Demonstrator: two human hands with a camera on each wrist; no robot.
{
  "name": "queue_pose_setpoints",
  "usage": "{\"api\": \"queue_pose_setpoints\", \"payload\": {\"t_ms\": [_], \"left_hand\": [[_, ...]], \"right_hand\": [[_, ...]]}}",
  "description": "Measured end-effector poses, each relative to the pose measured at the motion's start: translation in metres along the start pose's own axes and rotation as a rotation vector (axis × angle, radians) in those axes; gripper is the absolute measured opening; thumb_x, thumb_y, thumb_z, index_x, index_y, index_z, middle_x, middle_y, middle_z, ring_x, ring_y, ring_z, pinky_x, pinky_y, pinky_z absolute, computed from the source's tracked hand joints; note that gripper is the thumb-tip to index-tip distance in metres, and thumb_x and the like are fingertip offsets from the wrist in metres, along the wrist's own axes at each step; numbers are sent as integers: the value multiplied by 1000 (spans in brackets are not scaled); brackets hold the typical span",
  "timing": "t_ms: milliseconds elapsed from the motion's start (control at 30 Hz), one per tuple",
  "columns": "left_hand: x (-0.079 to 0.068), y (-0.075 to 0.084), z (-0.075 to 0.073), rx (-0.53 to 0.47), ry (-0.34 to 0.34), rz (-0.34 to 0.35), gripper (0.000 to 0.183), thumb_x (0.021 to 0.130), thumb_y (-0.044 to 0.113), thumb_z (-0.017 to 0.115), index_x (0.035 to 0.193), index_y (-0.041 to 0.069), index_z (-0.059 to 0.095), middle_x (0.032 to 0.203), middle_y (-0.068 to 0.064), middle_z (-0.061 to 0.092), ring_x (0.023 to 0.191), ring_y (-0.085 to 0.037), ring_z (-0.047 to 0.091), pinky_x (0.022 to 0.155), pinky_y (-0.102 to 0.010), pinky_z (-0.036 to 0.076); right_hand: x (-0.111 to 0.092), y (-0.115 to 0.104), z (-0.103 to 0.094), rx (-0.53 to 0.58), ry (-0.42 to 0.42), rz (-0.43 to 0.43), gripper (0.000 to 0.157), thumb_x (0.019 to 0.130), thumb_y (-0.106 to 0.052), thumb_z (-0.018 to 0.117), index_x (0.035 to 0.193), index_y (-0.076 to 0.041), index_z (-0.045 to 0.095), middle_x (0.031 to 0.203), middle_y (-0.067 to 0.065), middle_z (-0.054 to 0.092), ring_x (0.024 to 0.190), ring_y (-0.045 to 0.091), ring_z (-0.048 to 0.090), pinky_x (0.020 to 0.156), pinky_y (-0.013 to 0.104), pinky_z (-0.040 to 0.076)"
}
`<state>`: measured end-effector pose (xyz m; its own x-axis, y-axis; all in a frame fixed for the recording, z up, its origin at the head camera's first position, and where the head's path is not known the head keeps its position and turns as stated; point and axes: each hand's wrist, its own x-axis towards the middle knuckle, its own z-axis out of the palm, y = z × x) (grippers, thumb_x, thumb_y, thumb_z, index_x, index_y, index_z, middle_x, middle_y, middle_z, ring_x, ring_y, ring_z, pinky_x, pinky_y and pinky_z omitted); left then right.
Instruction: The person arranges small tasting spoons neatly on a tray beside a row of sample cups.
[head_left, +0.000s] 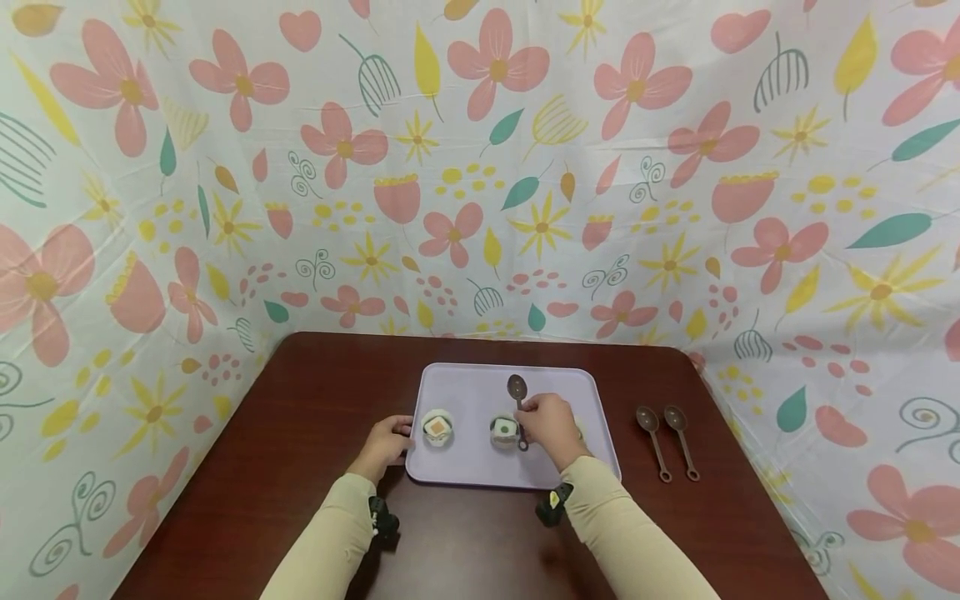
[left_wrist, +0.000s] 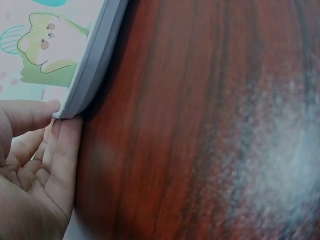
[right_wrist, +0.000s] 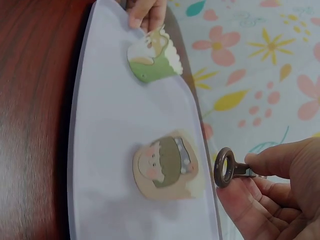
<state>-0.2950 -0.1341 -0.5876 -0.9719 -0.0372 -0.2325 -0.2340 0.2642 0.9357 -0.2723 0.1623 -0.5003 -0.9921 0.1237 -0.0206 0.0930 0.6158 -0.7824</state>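
Note:
A pale lilac tray [head_left: 468,392] lies on the dark wooden table. My left hand [head_left: 385,446] grips its left edge, thumb [left_wrist: 32,114] at the rim and fingers below. My right hand [head_left: 555,427] pinches a brown spoon [head_left: 517,387] by its handle, bowl pointing away; the ringed handle end shows in the right wrist view. Near the spoon stands a small cartoon-printed cup [head_left: 505,429] with a white and green top. Towards the tray's left side is another such cup [head_left: 437,427] with an orange square on top. Behind the right hand, a third round item [head_left: 579,427] is mostly hidden.
Two more brown spoons, one [head_left: 651,437] beside the other [head_left: 681,437], lie on the table [head_left: 337,375] right of the tray. A flower-patterned cloth [head_left: 450,167] hangs behind and at both sides of the table.

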Motion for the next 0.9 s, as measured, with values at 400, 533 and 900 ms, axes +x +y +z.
{"api": "queue_pose_setpoints", "payload": {"t_ms": [400,533,900], "left_hand": [[2,0,0,6,-10,9,50,83,-11,65,133,-3,60,111,-16,59,94,-28,64,71,-44,60],[2,0,0,5,-14,18,50,83,-12,64,132,-4,60,111,-17,58,93,-29,64,70,-44,60],[0,-1,0,5,-13,20,50,84,-12,64,133,-4,58,111,-17,58,94,-30,63,70,-44,60]], "right_hand": [[2,-9,25,25,-10,-27,12,86,-11,75,89,1,75,72,5,69,53,12,64,52,27,56],[-1,-14,34,9,-12,-41,10,86,-11,75,86,-1,75,67,3,67,51,11,63,50,26,55],[-9,-23,58,-33,-24,-48,11,87,-11,75,86,0,74,72,5,68,55,11,63,54,27,55]]}}
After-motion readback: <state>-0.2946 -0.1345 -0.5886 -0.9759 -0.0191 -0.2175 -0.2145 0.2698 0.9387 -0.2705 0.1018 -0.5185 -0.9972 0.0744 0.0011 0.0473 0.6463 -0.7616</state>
